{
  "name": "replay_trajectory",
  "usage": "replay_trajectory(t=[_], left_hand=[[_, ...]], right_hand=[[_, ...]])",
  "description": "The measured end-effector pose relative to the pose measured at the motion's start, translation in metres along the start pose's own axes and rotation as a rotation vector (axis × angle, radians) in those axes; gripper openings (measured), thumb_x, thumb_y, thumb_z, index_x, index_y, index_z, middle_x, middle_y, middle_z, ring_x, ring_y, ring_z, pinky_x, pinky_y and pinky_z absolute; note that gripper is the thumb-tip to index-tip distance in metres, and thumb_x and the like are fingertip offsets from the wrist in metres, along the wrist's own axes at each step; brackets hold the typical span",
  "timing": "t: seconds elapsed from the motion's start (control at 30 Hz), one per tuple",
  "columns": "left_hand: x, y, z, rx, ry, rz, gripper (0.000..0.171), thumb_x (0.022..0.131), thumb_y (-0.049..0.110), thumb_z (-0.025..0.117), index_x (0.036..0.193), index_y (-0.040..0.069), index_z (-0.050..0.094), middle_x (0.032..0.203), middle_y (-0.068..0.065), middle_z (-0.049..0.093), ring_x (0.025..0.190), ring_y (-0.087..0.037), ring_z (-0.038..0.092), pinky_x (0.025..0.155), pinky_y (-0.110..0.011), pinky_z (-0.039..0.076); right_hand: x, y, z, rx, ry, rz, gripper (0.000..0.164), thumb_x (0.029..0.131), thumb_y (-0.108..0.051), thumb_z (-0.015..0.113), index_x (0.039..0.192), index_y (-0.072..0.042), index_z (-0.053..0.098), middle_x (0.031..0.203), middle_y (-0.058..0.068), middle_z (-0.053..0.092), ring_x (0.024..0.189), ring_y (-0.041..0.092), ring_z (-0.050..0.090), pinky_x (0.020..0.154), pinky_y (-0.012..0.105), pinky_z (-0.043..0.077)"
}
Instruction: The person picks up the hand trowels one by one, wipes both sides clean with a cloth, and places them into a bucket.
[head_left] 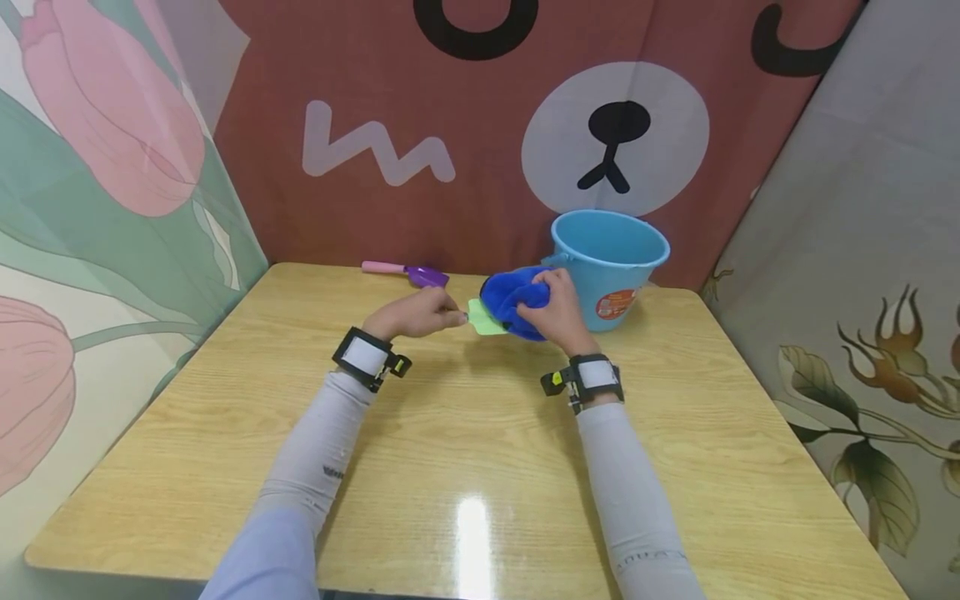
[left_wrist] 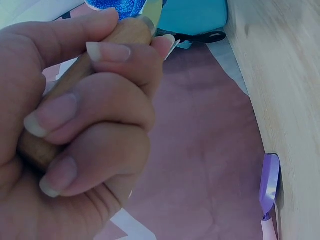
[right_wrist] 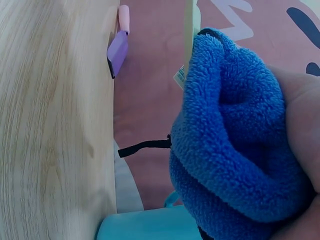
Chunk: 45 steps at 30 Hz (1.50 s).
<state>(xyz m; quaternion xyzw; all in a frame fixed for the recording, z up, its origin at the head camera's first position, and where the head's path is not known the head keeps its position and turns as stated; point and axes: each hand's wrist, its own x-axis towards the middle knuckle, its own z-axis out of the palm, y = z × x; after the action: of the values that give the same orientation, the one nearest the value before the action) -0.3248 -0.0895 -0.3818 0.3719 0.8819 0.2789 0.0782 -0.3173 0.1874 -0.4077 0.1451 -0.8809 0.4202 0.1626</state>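
Note:
In the left wrist view my left hand (left_wrist: 100,115) grips the wooden handle (left_wrist: 131,33) of a small hand shovel, fingers curled round it. The shovel's flat light green blade (head_left: 486,318) points right, toward my right hand (head_left: 558,312). That hand holds a bunched blue towel (head_left: 513,296) against the blade and covers part of it. Thick folds of the towel (right_wrist: 225,125) fill much of the right wrist view, with a black strap (right_wrist: 145,146) sticking out. Both hands are above the back half of the table.
A light blue bucket (head_left: 611,271) with an orange label stands right behind my right hand. At the table's back edge lies a purple hand shovel (head_left: 427,277) with a pink handle. Printed curtains (head_left: 375,217) hang behind the wooden table (head_left: 420,467) and at its sides.

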Motion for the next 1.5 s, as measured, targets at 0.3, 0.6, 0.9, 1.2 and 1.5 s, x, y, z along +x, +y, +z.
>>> replay_trajectory(t=[0.3,0.6,0.9,1.2,1.5], left_hand=[[-0.002,0.000,-0.001,-0.003,0.007,-0.001,0.030,0.104,0.023,0.058,0.076,0.012,0.063,0.061,0.004,0.038,0.055,-0.010,0.034,0.053,-0.027,0.030],[-0.002,-0.003,-0.002,-0.014,0.018,0.002,0.030,0.104,0.025,0.058,0.077,0.012,0.064,0.061,0.005,0.038,0.055,-0.010,0.034,0.054,-0.027,0.030],[-0.004,-0.003,-0.002,-0.035,0.030,0.000,0.032,0.105,0.025,0.057,0.075,0.012,0.063,0.061,0.005,0.038,0.056,-0.010,0.033,0.054,-0.027,0.031],[-0.004,-0.001,-0.003,-0.035,0.023,0.016,0.033,0.105,0.025,0.057,0.074,0.013,0.060,0.062,0.005,0.039,0.056,-0.009,0.034,0.056,-0.027,0.032],[-0.002,-0.003,0.000,-0.024,0.007,0.022,0.033,0.104,0.022,0.058,0.073,0.013,0.061,0.061,0.005,0.039,0.055,-0.009,0.035,0.055,-0.027,0.032]], right_hand=[[0.001,0.008,-0.004,0.005,0.015,0.012,0.040,0.084,-0.016,0.080,0.110,0.000,0.055,0.125,0.020,0.044,0.123,0.038,0.046,0.107,0.059,0.042],[0.003,0.014,-0.009,-0.017,0.044,0.022,0.043,0.083,-0.017,0.081,0.112,0.003,0.055,0.125,0.022,0.046,0.121,0.039,0.048,0.105,0.056,0.042],[0.002,0.010,-0.012,-0.021,0.125,0.023,0.042,0.080,-0.016,0.081,0.108,0.003,0.056,0.121,0.021,0.047,0.115,0.037,0.049,0.101,0.056,0.044],[0.003,0.002,-0.012,0.030,0.221,-0.006,0.038,0.082,-0.017,0.080,0.106,-0.001,0.055,0.122,0.018,0.046,0.121,0.034,0.047,0.105,0.057,0.040],[0.003,-0.012,-0.009,0.116,0.281,-0.128,0.035,0.080,-0.016,0.084,0.098,-0.006,0.056,0.116,0.014,0.049,0.119,0.032,0.049,0.105,0.056,0.040]])
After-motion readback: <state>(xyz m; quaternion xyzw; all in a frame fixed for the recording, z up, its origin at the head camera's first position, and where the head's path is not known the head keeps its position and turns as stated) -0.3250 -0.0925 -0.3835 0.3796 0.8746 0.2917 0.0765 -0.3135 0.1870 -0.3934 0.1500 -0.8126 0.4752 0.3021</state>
